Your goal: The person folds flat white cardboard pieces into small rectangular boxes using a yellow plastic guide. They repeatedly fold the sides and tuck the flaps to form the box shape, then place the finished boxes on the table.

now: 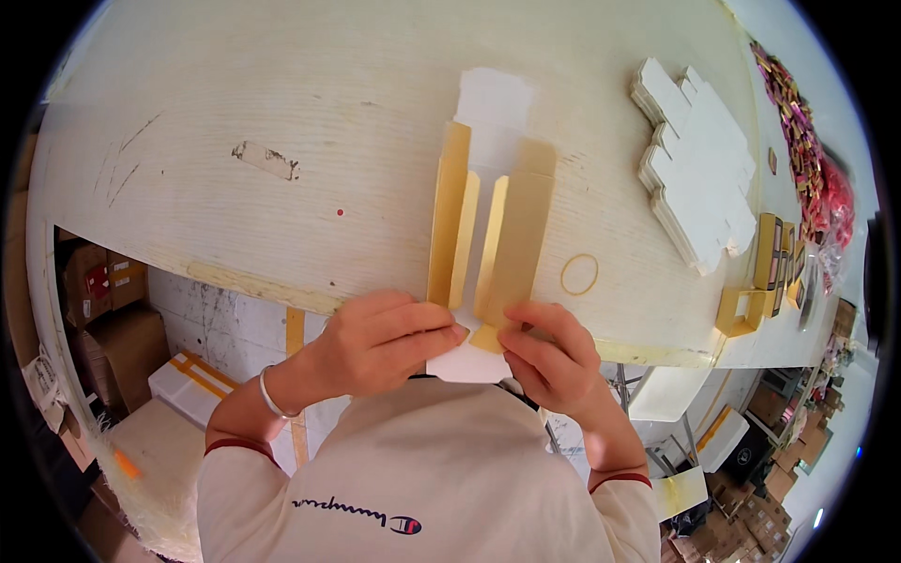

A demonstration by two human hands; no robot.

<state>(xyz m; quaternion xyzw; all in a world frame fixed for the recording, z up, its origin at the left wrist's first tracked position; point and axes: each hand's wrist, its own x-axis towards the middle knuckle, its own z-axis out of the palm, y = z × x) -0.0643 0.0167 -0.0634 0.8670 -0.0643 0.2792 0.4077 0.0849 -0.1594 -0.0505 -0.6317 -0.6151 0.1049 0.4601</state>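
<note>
A partly folded cardboard box (528, 220), gold on its side panels and white along the inside, lies lengthwise on the table in front of me. Its long sides stand up, and a white flap sticks out flat at the far end. My left hand (380, 342) is closed, its fingertips gripping the near left corner. At the near right corner, my right hand (554, 357) pinches a small gold flap between thumb and fingers. The white near-end flap hangs over the table edge toward my shirt. Parts of the corners are hidden behind my fingers.
A yellow rubber band (562, 275) lies right of the box. Farther right is a stack of flat white box blanks (699, 169), with small gold boxes (741, 314) near the table's right end. Beyond are a red plastic bag (837, 202) and a purple-gold pile (793, 131).
</note>
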